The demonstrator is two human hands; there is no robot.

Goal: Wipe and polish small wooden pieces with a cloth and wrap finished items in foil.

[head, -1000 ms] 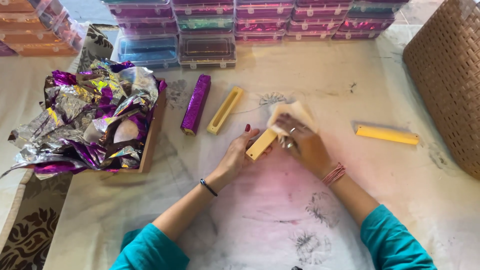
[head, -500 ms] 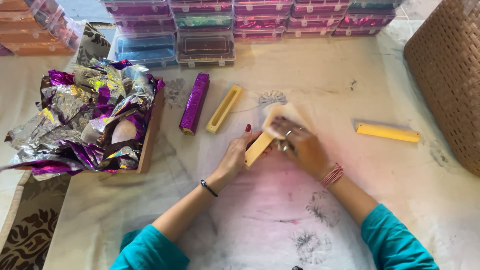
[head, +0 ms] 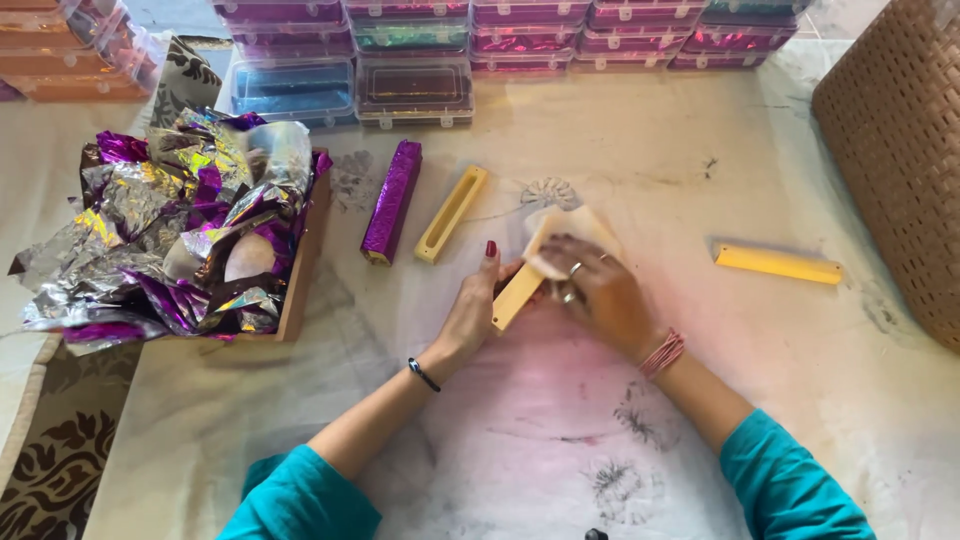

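My left hand [head: 472, 310] pinches the near end of a long yellow bar [head: 517, 295] and keeps it tilted on the table. My right hand [head: 597, 290] presses a pale cloth or paper sheet [head: 560, 232] against the bar's upper end, with its fingers closed over the sheet. Just to the left lie a hollow yellow tray-shaped piece [head: 451, 213] and a bar wrapped in glittery purple foil [head: 391, 201]. A second plain yellow bar [head: 778, 264] rests flat to the right of my right hand.
A wooden box [head: 304, 262] heaped with crumpled purple and silver foil [head: 170, 230] stands at the left. Several clear plastic cases [head: 414, 90] of coloured material line the far edge. A brown wicker basket [head: 900, 150] fills the right side. The tablecloth [head: 520, 440] is stained.
My right hand has slid the pale sheet a little along the upper end of the bar. The left hand keeps its hold, and nothing else on the table has moved.
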